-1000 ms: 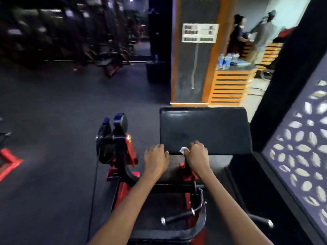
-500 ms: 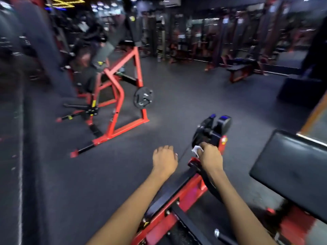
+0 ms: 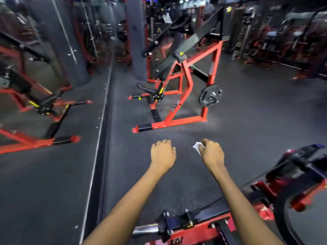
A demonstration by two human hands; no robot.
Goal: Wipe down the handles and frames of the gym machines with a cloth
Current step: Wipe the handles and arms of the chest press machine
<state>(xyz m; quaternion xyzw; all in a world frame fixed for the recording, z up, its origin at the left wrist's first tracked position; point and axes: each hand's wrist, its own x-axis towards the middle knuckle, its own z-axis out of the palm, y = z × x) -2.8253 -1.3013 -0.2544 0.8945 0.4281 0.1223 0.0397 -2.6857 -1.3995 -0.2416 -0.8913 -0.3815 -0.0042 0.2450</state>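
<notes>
Turned away now from the black pad seen a second ago, toward open dark floor [image 3: 247, 121] and a red frame machine [image 3: 178, 96] well ahead. Near machine [image 3: 203, 225] left low at the bottom edge, untouched. Left hand [image 3: 162, 153] loosely curled, holding nothing. Right hand [image 3: 211, 152] clenched on the white cloth [image 3: 197, 147], off any surface. Probably moving on to the next frame.
</notes>
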